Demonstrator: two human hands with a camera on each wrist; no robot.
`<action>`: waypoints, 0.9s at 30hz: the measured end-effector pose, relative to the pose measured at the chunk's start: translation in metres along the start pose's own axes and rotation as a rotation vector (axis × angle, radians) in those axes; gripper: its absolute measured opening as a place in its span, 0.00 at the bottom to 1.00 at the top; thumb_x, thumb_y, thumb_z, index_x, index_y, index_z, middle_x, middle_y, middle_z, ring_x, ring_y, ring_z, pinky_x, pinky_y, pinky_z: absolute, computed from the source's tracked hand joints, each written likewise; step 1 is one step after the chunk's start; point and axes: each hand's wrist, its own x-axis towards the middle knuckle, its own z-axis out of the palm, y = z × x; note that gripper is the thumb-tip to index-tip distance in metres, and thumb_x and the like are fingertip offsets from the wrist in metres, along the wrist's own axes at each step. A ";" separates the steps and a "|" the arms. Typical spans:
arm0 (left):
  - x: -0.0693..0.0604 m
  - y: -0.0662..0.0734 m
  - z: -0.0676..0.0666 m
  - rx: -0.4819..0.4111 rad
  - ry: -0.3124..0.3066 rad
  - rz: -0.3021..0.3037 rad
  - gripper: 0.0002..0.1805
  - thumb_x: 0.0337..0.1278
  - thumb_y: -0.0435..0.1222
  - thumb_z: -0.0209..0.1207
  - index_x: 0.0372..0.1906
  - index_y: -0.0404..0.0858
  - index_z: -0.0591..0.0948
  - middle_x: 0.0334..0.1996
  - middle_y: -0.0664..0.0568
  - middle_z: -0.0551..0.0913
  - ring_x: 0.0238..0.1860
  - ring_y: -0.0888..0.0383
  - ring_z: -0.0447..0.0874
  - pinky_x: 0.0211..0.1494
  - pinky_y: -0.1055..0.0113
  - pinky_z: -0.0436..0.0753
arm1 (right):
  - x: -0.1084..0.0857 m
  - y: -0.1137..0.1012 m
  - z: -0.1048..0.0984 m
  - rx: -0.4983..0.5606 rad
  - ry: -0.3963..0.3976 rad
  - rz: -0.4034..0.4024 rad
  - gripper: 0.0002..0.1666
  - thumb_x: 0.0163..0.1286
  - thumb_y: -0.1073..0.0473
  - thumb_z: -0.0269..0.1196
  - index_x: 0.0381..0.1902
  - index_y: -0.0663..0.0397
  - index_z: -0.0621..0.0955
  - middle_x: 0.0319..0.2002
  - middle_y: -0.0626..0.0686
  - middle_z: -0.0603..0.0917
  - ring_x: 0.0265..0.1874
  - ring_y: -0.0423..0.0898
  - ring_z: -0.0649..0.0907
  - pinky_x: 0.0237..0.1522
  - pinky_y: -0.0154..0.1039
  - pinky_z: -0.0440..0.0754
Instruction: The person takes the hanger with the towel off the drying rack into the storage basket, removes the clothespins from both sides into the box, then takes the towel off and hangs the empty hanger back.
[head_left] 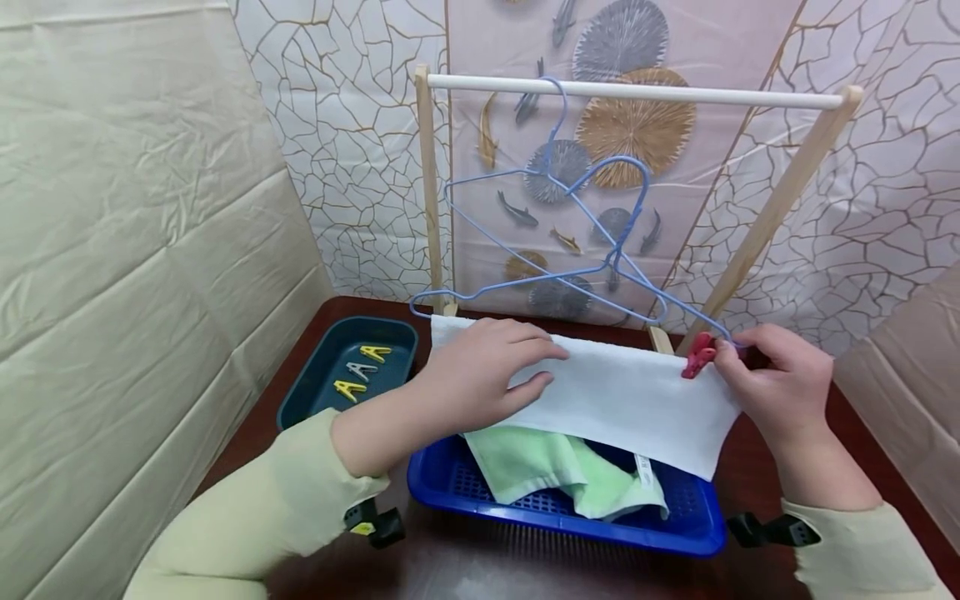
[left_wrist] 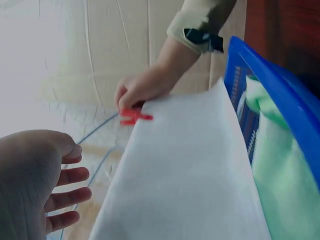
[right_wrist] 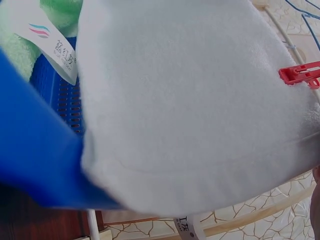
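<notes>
A white towel [head_left: 622,392] hangs from the bottom bar of a blue clothes hanger [head_left: 517,284]. Near its right corner a red clothespin [head_left: 699,356] clips it. My right hand [head_left: 783,375] pinches the hanger's right end beside that clothespin; the left wrist view shows the same red clothespin [left_wrist: 134,117] close to the fingertips. My left hand [head_left: 480,367] is in front of the towel's left part, fingers loosely extended and holding nothing. The right wrist view is mostly filled by the towel [right_wrist: 185,95], with the right hand almost wholly out of frame.
Under the towel, a blue basket [head_left: 570,527] holds a light green towel [head_left: 525,467]. At left lies a dark teal tray [head_left: 322,354] with yellow clothespins [head_left: 349,390] and a grey clothespin [head_left: 362,370]. Behind, a second blue hanger [head_left: 487,176] hangs on the rack's white rod [head_left: 712,94].
</notes>
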 end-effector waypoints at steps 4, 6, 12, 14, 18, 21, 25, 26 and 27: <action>0.020 0.011 0.006 -0.013 -0.025 0.016 0.16 0.70 0.45 0.56 0.57 0.49 0.82 0.53 0.61 0.82 0.55 0.63 0.78 0.58 0.62 0.74 | 0.002 -0.004 0.000 0.009 -0.006 0.001 0.09 0.53 0.66 0.65 0.20 0.70 0.82 0.21 0.58 0.77 0.24 0.28 0.69 0.30 0.18 0.67; 0.030 0.015 0.011 -0.026 -0.035 0.017 0.16 0.71 0.45 0.55 0.58 0.49 0.82 0.53 0.61 0.82 0.55 0.64 0.78 0.58 0.63 0.74 | 0.003 -0.005 0.000 0.013 -0.004 0.001 0.09 0.53 0.66 0.65 0.20 0.70 0.82 0.21 0.57 0.77 0.24 0.28 0.69 0.30 0.18 0.67; 0.055 0.021 0.027 -0.065 -0.040 -0.014 0.18 0.72 0.46 0.53 0.61 0.50 0.80 0.55 0.62 0.80 0.57 0.65 0.77 0.61 0.67 0.72 | 0.003 -0.003 0.000 0.008 0.001 -0.003 0.09 0.53 0.66 0.65 0.20 0.69 0.82 0.20 0.55 0.78 0.24 0.28 0.69 0.30 0.18 0.67; 0.062 0.023 0.032 -0.070 -0.044 -0.028 0.18 0.73 0.47 0.52 0.61 0.50 0.80 0.55 0.62 0.80 0.58 0.65 0.77 0.61 0.67 0.72 | 0.003 -0.002 0.000 0.004 -0.002 -0.002 0.09 0.53 0.65 0.66 0.20 0.68 0.82 0.21 0.54 0.78 0.24 0.28 0.69 0.30 0.18 0.67; 0.073 0.027 0.041 -0.065 -0.062 -0.059 0.19 0.72 0.48 0.52 0.62 0.51 0.79 0.57 0.62 0.80 0.59 0.66 0.76 0.60 0.68 0.73 | 0.004 0.000 0.002 -0.004 -0.007 -0.008 0.09 0.53 0.64 0.66 0.20 0.68 0.82 0.21 0.53 0.78 0.24 0.28 0.69 0.30 0.18 0.67; 0.080 0.029 0.048 -0.063 -0.071 -0.081 0.20 0.73 0.49 0.52 0.64 0.51 0.78 0.59 0.62 0.79 0.60 0.66 0.75 0.61 0.69 0.73 | 0.006 -0.001 0.003 0.001 -0.008 -0.017 0.09 0.53 0.65 0.66 0.21 0.69 0.82 0.20 0.56 0.78 0.24 0.27 0.69 0.31 0.18 0.67; 0.086 0.033 0.054 -0.074 -0.079 -0.097 0.22 0.72 0.50 0.52 0.66 0.51 0.76 0.61 0.62 0.78 0.62 0.67 0.74 0.61 0.70 0.73 | 0.007 -0.002 0.005 0.013 0.005 -0.029 0.10 0.53 0.64 0.65 0.20 0.69 0.82 0.19 0.58 0.78 0.24 0.27 0.69 0.32 0.19 0.67; 0.087 0.034 0.054 -0.079 -0.083 -0.104 0.23 0.72 0.50 0.51 0.66 0.51 0.75 0.61 0.63 0.78 0.61 0.68 0.74 0.61 0.71 0.73 | 0.008 -0.003 0.005 0.016 0.009 -0.032 0.11 0.53 0.64 0.65 0.20 0.70 0.82 0.19 0.58 0.77 0.24 0.26 0.69 0.32 0.19 0.68; 0.089 0.035 0.055 -0.081 -0.085 -0.109 0.23 0.72 0.51 0.51 0.67 0.50 0.75 0.60 0.62 0.78 0.61 0.68 0.74 0.60 0.71 0.73 | 0.009 -0.005 0.005 0.020 0.013 -0.037 0.12 0.53 0.63 0.65 0.19 0.70 0.82 0.19 0.59 0.77 0.24 0.26 0.69 0.32 0.18 0.68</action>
